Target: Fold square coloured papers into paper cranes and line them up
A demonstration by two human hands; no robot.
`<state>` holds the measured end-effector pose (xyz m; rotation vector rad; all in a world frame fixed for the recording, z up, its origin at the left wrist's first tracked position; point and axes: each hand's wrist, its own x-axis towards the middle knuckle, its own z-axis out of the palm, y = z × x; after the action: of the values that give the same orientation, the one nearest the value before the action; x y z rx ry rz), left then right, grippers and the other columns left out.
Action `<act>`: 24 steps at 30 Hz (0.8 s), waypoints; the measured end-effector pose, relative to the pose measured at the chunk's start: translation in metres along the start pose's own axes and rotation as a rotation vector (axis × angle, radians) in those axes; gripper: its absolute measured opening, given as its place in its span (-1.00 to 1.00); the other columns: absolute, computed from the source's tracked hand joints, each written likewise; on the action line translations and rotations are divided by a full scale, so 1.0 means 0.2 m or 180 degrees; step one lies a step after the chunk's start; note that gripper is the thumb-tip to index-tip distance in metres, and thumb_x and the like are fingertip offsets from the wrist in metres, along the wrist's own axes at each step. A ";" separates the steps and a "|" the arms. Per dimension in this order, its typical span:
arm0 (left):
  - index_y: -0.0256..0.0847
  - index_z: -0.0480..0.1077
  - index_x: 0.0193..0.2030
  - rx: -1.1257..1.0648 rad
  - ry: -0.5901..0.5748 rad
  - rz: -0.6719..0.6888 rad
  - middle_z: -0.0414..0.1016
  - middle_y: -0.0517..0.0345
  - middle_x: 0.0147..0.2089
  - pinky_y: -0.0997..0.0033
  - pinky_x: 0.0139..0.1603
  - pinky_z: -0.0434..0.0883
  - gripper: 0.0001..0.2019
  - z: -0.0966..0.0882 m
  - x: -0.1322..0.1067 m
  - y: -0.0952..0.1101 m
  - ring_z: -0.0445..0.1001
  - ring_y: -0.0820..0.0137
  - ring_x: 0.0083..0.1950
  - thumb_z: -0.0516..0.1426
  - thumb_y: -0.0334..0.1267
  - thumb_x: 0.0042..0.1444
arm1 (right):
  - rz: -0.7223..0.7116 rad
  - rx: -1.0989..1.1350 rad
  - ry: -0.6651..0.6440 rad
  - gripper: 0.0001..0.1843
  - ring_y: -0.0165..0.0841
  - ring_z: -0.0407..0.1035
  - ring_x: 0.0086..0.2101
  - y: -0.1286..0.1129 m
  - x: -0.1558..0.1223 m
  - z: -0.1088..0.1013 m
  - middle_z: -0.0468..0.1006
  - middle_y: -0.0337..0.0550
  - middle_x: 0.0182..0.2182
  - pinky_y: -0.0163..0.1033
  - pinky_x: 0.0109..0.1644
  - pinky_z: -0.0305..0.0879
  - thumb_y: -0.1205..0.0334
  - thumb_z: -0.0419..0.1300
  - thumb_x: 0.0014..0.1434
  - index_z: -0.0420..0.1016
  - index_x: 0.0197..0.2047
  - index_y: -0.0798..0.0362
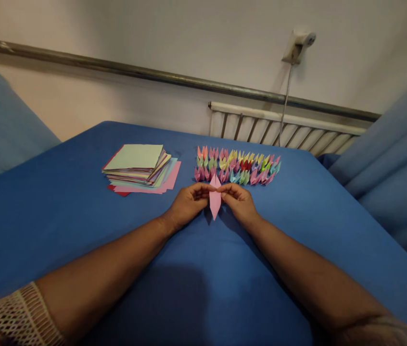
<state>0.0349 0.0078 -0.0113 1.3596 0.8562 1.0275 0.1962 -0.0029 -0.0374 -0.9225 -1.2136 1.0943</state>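
Observation:
A pink folded paper (pixel 215 205), long and diamond-shaped, is held upright just above the blue cloth between both hands. My left hand (pixel 193 202) pinches its left edge around mid-height, fingers curled. On the opposite edge, my right hand (pixel 238 203) grips with thumb and fingertips at about the same height. The paper's top point overlaps the front row of small folded paper figures (pixel 245 166), which stand in several rows of pink, yellow, green, red and blue just beyond my hands.
A thick, uneven stack of coloured paper sheets (pixel 136 158) lies to the left. Blue cloth covers the table (pixel 81 216). Behind it are a metal pipe (pixel 153 74), a radiator (pixel 261 120), and a wall socket (pixel 295 47) with a hanging cord. Blue curtains (pixel 405 158) flank both sides.

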 end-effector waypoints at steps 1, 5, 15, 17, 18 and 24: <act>-0.26 0.48 -0.22 0.0005 -0.0010 0.0014 0.56 0.14 -0.27 0.34 -0.04 0.40 -0.71 0.00 0.00 -0.01 0.52 0.40 -0.22 0.30 -0.33 -0.16 | 0.0033 0.0050 -0.0010 -0.90 -0.44 0.37 -0.44 0.00 0.00 0.00 0.51 -0.27 -0.46 -0.29 -0.29 0.31 0.21 0.24 -0.01 0.49 -0.37 0.01; -0.25 0.48 -0.28 0.0269 0.0078 0.0083 0.53 0.17 -0.32 0.39 -0.13 0.40 -0.75 -0.01 0.01 -0.02 0.49 0.43 -0.28 0.33 -0.26 -0.15 | 0.0042 0.0068 -0.0053 -0.84 -0.42 0.40 -0.41 0.00 0.00 0.00 0.53 -0.25 -0.44 -0.27 -0.26 0.34 0.17 0.31 -0.04 0.49 -0.35 0.01; -0.24 0.41 -0.42 0.0767 0.0409 0.0166 0.45 0.23 -0.43 0.49 -0.33 0.33 -0.75 -0.01 0.01 -0.01 0.40 0.48 -0.39 0.26 -0.09 -0.05 | 0.0124 -0.0177 0.0134 -0.72 -0.43 0.39 -0.49 0.00 0.00 0.01 0.52 -0.26 -0.53 -0.26 -0.34 0.36 0.03 0.37 -0.10 0.48 -0.43 0.04; -0.23 0.39 -0.40 0.0612 0.0466 0.0104 0.46 0.24 -0.43 0.49 -0.34 0.34 -0.74 -0.01 0.01 -0.01 0.42 0.47 -0.39 0.29 -0.11 -0.10 | 0.0140 -0.0236 0.0138 -0.68 -0.43 0.37 -0.51 -0.01 0.00 0.01 0.51 -0.25 -0.55 -0.27 -0.38 0.35 0.00 0.39 -0.13 0.45 -0.47 0.05; -0.23 0.37 -0.38 0.0497 0.0494 0.0053 0.47 0.24 -0.43 0.49 -0.34 0.34 -0.73 -0.01 0.01 -0.02 0.44 0.47 -0.39 0.30 -0.12 -0.12 | 0.0145 -0.0237 0.0136 -0.66 -0.44 0.36 -0.52 -0.01 0.00 0.01 0.50 -0.26 -0.56 -0.28 -0.40 0.34 -0.01 0.40 -0.15 0.43 -0.47 0.05; -0.24 0.35 -0.17 0.0069 0.0434 -0.0156 0.53 0.24 -0.41 0.47 -0.29 0.38 -0.59 0.00 0.01 -0.02 0.48 0.47 -0.40 0.33 -0.21 -0.17 | 0.0149 0.0021 0.0098 -0.59 -0.44 0.38 -0.50 0.00 -0.01 0.03 0.45 -0.33 -0.54 -0.29 -0.37 0.35 0.02 0.41 -0.18 0.32 -0.41 0.01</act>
<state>0.0353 0.0109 -0.0152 1.2915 0.9996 1.0848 0.1898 -0.0049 -0.0359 -0.9638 -1.1677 1.1167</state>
